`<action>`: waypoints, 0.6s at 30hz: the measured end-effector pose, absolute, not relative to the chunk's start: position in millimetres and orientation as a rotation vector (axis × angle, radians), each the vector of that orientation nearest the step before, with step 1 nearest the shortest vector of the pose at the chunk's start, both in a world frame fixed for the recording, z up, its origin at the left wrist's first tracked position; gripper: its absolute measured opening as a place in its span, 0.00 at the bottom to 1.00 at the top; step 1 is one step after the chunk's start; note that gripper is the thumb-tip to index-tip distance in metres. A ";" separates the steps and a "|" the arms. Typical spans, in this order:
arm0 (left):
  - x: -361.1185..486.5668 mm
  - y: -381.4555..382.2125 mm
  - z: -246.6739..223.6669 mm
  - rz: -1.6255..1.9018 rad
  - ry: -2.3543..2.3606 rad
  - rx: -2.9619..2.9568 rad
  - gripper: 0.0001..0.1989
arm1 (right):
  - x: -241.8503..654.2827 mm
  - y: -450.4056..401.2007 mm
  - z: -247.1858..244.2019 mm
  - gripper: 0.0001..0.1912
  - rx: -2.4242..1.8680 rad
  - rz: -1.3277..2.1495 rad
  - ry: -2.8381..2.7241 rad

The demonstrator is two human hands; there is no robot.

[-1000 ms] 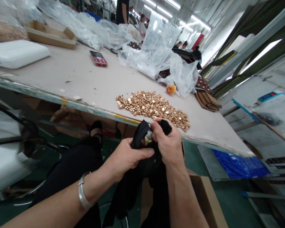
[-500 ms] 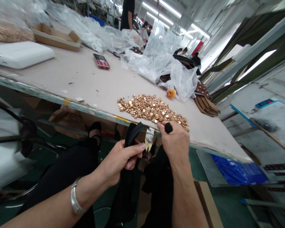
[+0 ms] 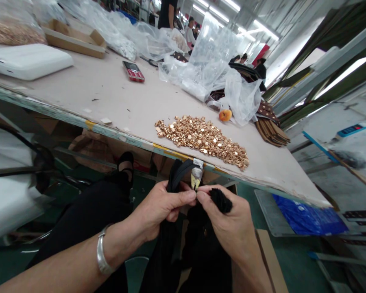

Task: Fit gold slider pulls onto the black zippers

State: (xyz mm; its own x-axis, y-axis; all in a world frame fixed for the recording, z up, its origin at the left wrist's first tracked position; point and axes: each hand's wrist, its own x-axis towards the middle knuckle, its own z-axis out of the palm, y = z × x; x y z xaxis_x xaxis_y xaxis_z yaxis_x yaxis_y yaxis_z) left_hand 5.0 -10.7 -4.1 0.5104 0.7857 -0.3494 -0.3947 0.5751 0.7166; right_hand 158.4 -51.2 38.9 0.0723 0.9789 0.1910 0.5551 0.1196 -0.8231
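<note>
My left hand [image 3: 161, 205] is closed round a black fabric tape [image 3: 177, 175] that looks like zipper tape. The tape loops up over the fingers and hangs down below them. My right hand [image 3: 233, 217] is closed too, with a bunched black tape [image 3: 221, 200] in its palm. Both thumbs and forefingers pinch close together at the pronged tip of a small metal fork [image 3: 196, 175], fixed to the table's front edge. Anything tiny between the fingertips is hidden. Just beyond lies a heap of small gold metal pieces [image 3: 204, 140], which look like zipper sliders.
On the table [image 3: 103, 97] are a red phone [image 3: 133, 71], a white device [image 3: 30, 61], a cardboard tray [image 3: 75, 38], plastic bags [image 3: 207, 61], an orange fruit [image 3: 225, 115] and stacked brown pieces [image 3: 270, 130]. A blue bag [image 3: 308, 215] lies lower right. Several people are far back.
My right hand has come down from the edge of the gold heap to the fork's tip, beside my left fingertips. My left hand stays near the fork, still holding the tape.
</note>
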 end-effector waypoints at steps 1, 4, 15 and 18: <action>5.0 -11.8 -4.9 0.749 0.716 0.590 0.16 | 156.1 -53.4 36.6 0.04 -1.520 0.696 -1.569; 4.9 -14.1 -6.9 0.715 0.695 0.546 0.17 | 151.9 -55.4 28.4 0.04 -1.456 0.715 -1.500; 6.5 -16.6 -9.1 0.691 0.674 0.446 0.16 | 151.2 -63.1 11.8 0.09 -1.276 0.591 -1.581; 6.2 -16.4 -9.8 0.702 0.649 0.442 0.14 | 150.8 -59.4 10.3 0.06 -1.321 0.582 -1.499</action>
State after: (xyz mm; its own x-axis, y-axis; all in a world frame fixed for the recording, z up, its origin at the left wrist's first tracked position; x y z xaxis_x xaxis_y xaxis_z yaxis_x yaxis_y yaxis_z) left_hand 6.2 -16.4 -9.8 0.5840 0.7095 -0.3943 -0.4485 0.6869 0.5718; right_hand 150.8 -59.4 10.3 0.1111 0.9246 0.3644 0.4362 0.2841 -0.8539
